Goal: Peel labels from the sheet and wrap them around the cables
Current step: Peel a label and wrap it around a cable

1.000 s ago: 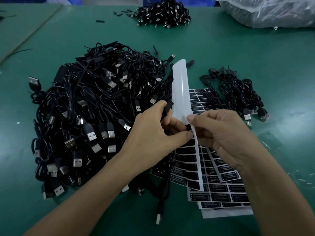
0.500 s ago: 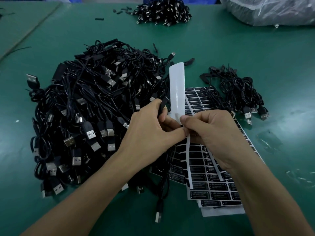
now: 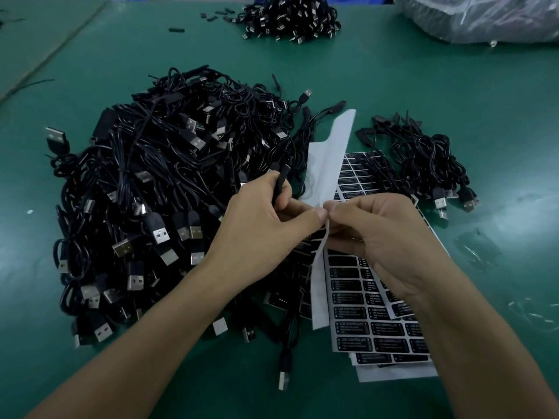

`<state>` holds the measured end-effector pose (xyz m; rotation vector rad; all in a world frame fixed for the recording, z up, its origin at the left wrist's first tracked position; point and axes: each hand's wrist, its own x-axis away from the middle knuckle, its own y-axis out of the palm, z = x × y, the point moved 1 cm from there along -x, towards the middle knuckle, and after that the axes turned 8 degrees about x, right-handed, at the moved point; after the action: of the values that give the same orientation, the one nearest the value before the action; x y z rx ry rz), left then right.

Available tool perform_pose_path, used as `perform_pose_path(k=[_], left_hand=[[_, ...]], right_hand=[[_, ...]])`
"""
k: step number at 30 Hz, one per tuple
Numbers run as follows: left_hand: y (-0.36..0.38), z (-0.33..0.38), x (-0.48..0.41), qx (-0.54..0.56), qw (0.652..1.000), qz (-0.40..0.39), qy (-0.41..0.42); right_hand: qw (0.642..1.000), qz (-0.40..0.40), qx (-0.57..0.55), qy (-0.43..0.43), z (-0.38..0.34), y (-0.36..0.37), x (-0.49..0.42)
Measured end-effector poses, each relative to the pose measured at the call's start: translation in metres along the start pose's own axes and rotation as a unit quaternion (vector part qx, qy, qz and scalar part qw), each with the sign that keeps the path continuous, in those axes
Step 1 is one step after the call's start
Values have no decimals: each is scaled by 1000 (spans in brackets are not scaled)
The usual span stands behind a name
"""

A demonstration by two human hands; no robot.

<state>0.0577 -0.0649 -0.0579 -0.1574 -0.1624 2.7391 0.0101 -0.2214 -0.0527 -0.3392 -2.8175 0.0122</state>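
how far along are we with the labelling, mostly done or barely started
Early, it seems. Done: the upper part of the label strip is bare backing, and a small cable bunch lies apart on the right, possibly labelled. In hand: the left hand grips one cable while the right hand pinches the strip. Left: the big cable pile and full label sheets.

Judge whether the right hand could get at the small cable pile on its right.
Probably yes: the small cable pile lies uncovered on the mat, with nothing between it and the right hand. That hand pinches the label strip, though, so it would have to let go first.
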Motion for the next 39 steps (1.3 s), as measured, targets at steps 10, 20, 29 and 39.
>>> perform_pose_path(k=[10,20,29,39], left_hand=[[-1,-1,-1,-5,1000,10,-14],[-13,5,-8,184,979,17,-83],[-11,7,-7,205,973,15,-102],[-5,3,-2,117,990,62,-44]], right_hand=[[1000,-20,3,6,-1,-1,0],[955,81,285,-27,-4,-53,-6],[873,119,468,-77,-3,-47,-3],[969,59,181,-156,-2,-2,4]])
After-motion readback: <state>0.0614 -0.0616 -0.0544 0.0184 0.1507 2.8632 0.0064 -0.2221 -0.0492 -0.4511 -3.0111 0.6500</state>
